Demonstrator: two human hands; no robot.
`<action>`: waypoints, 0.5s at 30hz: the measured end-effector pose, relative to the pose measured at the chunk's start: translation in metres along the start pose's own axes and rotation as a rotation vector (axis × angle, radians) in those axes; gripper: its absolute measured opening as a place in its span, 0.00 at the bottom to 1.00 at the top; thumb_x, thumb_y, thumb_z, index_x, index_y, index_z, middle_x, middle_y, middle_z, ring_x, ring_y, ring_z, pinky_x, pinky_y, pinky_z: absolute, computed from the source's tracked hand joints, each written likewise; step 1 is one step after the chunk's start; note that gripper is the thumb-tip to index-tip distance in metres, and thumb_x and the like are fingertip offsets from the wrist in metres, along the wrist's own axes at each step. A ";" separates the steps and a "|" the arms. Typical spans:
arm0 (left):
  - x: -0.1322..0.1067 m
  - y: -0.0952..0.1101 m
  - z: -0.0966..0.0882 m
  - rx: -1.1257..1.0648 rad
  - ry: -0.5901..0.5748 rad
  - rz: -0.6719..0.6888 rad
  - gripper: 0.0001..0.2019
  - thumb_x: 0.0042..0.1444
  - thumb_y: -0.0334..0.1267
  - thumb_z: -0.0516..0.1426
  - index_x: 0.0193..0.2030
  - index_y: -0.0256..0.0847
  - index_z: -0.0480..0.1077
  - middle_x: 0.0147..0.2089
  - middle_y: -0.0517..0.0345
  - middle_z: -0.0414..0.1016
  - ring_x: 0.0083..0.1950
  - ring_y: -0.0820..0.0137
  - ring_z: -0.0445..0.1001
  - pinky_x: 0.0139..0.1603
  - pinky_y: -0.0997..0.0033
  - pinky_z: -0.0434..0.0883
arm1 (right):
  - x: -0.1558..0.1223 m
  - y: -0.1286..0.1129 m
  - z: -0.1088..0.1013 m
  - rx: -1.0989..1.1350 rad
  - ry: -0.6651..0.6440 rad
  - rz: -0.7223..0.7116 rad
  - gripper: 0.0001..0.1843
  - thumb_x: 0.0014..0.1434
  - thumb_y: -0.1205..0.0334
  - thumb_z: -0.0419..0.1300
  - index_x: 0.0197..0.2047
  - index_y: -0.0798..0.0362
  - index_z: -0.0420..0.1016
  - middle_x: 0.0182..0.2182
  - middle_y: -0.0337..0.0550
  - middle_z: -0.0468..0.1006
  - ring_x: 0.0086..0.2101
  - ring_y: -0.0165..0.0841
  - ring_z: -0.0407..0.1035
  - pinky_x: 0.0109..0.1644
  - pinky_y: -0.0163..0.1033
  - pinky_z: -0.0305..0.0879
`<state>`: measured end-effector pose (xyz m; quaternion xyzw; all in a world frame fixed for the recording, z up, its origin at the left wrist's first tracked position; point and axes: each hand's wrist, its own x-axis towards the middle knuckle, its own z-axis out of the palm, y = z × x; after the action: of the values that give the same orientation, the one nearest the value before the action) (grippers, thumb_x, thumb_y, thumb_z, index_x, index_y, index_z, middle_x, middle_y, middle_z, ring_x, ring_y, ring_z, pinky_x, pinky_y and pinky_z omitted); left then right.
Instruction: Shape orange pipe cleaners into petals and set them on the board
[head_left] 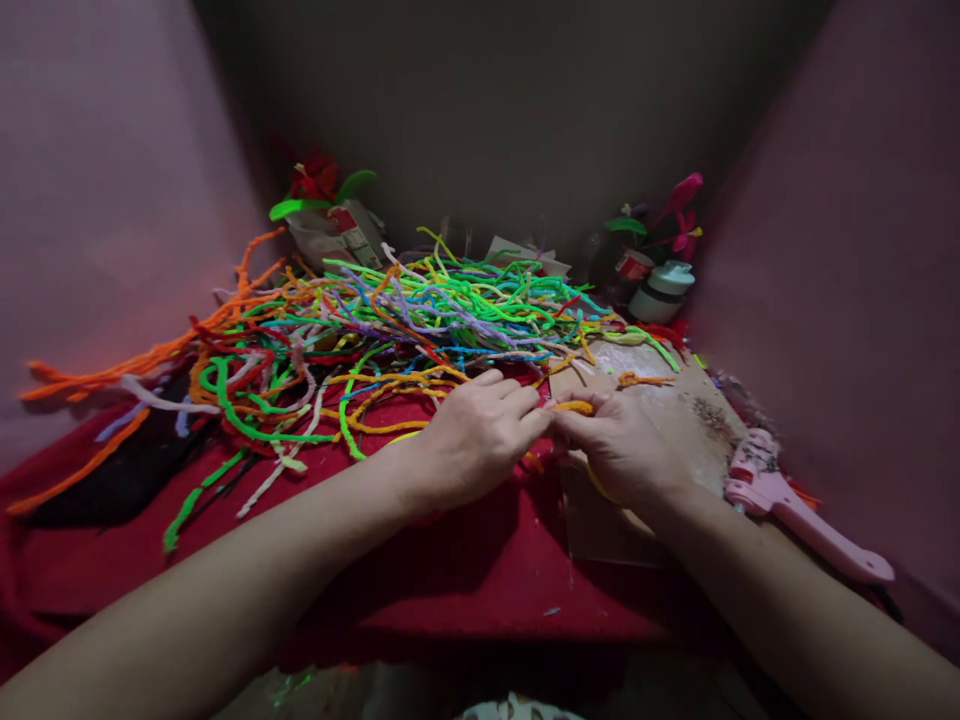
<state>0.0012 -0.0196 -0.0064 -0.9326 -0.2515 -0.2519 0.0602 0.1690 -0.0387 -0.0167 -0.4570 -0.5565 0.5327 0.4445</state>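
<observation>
My left hand (pixel 480 435) and my right hand (pixel 626 440) meet over the red cloth, their fingertips pinched close together. Between them runs an orange pipe cleaner (pixel 574 407), gripped by the fingers of both hands; parts of it are hidden behind the fingers. Just beyond my hands spreads a large tangled heap of pipe cleaners (pixel 465 300) in green, purple, orange, red and other colours. Beneath my right hand lies a piece of brown cardboard (pixel 607 520), with another short orange pipe cleaner (pixel 645 379) resting on its far part.
A pink glue gun (pixel 810 515) lies at the right edge. Behind the heap stand a container with a red flower (pixel 315 180), a white-lidded bottle (pixel 661 290) and a pink flower (pixel 682 210). Red cloth (pixel 480 590) covers the table; pink walls close in both sides.
</observation>
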 end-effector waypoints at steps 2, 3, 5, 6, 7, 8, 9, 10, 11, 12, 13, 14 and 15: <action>-0.003 0.001 -0.002 0.232 0.031 0.179 0.12 0.59 0.31 0.45 0.29 0.37 0.67 0.28 0.54 0.69 0.31 0.71 0.64 0.35 0.67 0.58 | 0.005 0.005 -0.004 0.167 -0.090 0.110 0.07 0.45 0.69 0.58 0.18 0.56 0.67 0.15 0.34 0.65 0.18 0.23 0.56 0.21 0.31 0.51; -0.005 0.001 -0.003 0.299 0.063 0.247 0.12 0.60 0.31 0.46 0.29 0.37 0.67 0.29 0.54 0.70 0.31 0.71 0.65 0.35 0.67 0.59 | 0.007 0.006 -0.005 0.296 -0.134 0.190 0.08 0.44 0.69 0.58 0.17 0.56 0.66 0.14 0.34 0.63 0.17 0.22 0.55 0.19 0.30 0.50; -0.007 -0.001 -0.005 0.364 0.145 0.351 0.09 0.59 0.32 0.48 0.30 0.38 0.66 0.31 0.55 0.71 0.33 0.70 0.66 0.36 0.67 0.60 | 0.010 0.005 -0.007 0.489 -0.207 0.416 0.06 0.42 0.69 0.59 0.17 0.57 0.66 0.15 0.34 0.64 0.16 0.21 0.55 0.18 0.28 0.49; -0.007 -0.003 -0.005 0.363 0.192 0.380 0.07 0.58 0.32 0.49 0.31 0.38 0.67 0.33 0.55 0.72 0.34 0.70 0.67 0.37 0.67 0.60 | 0.010 0.004 -0.008 0.553 -0.230 0.495 0.05 0.40 0.69 0.60 0.17 0.58 0.67 0.15 0.34 0.65 0.16 0.20 0.55 0.17 0.27 0.49; -0.007 -0.006 -0.006 0.337 0.239 0.374 0.05 0.58 0.32 0.50 0.33 0.38 0.67 0.34 0.56 0.73 0.34 0.71 0.67 0.37 0.67 0.61 | 0.010 0.001 -0.008 0.597 -0.229 0.532 0.05 0.39 0.70 0.61 0.18 0.59 0.67 0.15 0.35 0.66 0.16 0.19 0.55 0.17 0.26 0.49; -0.006 -0.009 -0.006 0.277 0.283 0.323 0.04 0.57 0.32 0.51 0.36 0.38 0.67 0.36 0.55 0.73 0.35 0.71 0.68 0.38 0.68 0.62 | 0.009 -0.001 -0.008 0.620 -0.212 0.526 0.04 0.39 0.70 0.61 0.19 0.59 0.68 0.16 0.35 0.67 0.16 0.19 0.56 0.17 0.26 0.49; -0.005 -0.012 -0.005 0.174 0.322 0.226 0.05 0.57 0.33 0.53 0.39 0.39 0.67 0.38 0.55 0.73 0.36 0.72 0.68 0.38 0.69 0.63 | 0.009 -0.003 -0.008 0.623 -0.188 0.483 0.04 0.40 0.71 0.62 0.20 0.59 0.69 0.16 0.35 0.67 0.16 0.19 0.56 0.17 0.26 0.50; -0.003 -0.016 -0.005 0.026 0.358 0.089 0.07 0.56 0.35 0.54 0.42 0.39 0.66 0.39 0.55 0.73 0.36 0.73 0.69 0.37 0.70 0.64 | 0.008 -0.005 -0.008 0.608 -0.157 0.419 0.04 0.41 0.70 0.62 0.21 0.59 0.69 0.16 0.35 0.68 0.16 0.20 0.57 0.17 0.26 0.51; -0.001 -0.019 -0.004 -0.165 0.378 -0.075 0.11 0.54 0.36 0.55 0.45 0.39 0.65 0.40 0.55 0.72 0.36 0.74 0.69 0.36 0.72 0.65 | 0.007 -0.007 -0.007 0.575 -0.132 0.354 0.04 0.42 0.69 0.63 0.21 0.58 0.70 0.16 0.35 0.69 0.16 0.20 0.58 0.17 0.27 0.52; 0.000 -0.022 -0.003 -0.382 0.366 -0.251 0.14 0.53 0.37 0.57 0.47 0.39 0.64 0.40 0.55 0.72 0.34 0.74 0.69 0.33 0.74 0.66 | 0.006 -0.009 -0.007 0.529 -0.119 0.296 0.05 0.43 0.68 0.63 0.21 0.58 0.70 0.16 0.36 0.69 0.16 0.21 0.59 0.18 0.28 0.53; 0.002 -0.024 -0.002 -0.605 0.321 -0.428 0.15 0.52 0.38 0.57 0.47 0.38 0.64 0.38 0.55 0.71 0.32 0.76 0.69 0.29 0.76 0.66 | 0.005 -0.010 -0.006 0.478 -0.121 0.245 0.06 0.43 0.68 0.63 0.20 0.58 0.69 0.16 0.36 0.69 0.15 0.22 0.60 0.18 0.29 0.54; 0.003 -0.026 0.000 -0.821 0.247 -0.586 0.15 0.52 0.40 0.57 0.45 0.37 0.65 0.35 0.56 0.71 0.28 0.77 0.68 0.26 0.78 0.64 | 0.004 -0.011 -0.006 0.430 -0.132 0.196 0.07 0.44 0.67 0.64 0.20 0.57 0.70 0.16 0.36 0.70 0.15 0.22 0.60 0.19 0.29 0.55; 0.003 -0.027 0.001 -1.021 0.153 -0.717 0.13 0.52 0.41 0.56 0.41 0.35 0.67 0.32 0.57 0.71 0.24 0.79 0.66 0.23 0.79 0.63 | 0.003 -0.012 -0.005 0.386 -0.147 0.151 0.07 0.44 0.66 0.64 0.21 0.57 0.70 0.16 0.36 0.70 0.16 0.23 0.61 0.19 0.30 0.56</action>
<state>-0.0093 0.0051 -0.0059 -0.6807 -0.3918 -0.4107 -0.4631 0.1732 -0.0347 -0.0041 -0.3638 -0.4392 0.6930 0.4410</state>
